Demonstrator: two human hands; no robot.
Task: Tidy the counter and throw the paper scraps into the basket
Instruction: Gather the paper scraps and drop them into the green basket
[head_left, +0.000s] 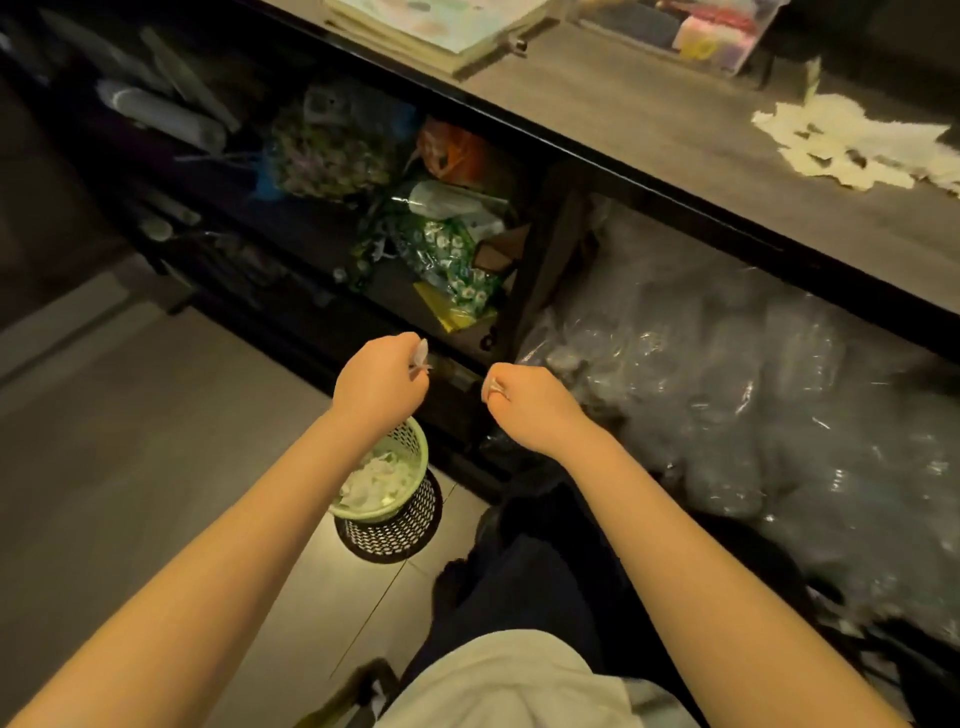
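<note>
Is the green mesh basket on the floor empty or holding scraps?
Holding scraps: white paper pieces lie piled inside the green mesh basket.

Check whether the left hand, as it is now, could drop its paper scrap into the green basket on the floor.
Probably yes. The left hand, closed on a small paper scrap, is above the open-topped green basket, with nothing between them, though it looks a little off centre.

basket (410, 441): near rim behind left forearm | scraps (852, 143): cut by right edge
</note>
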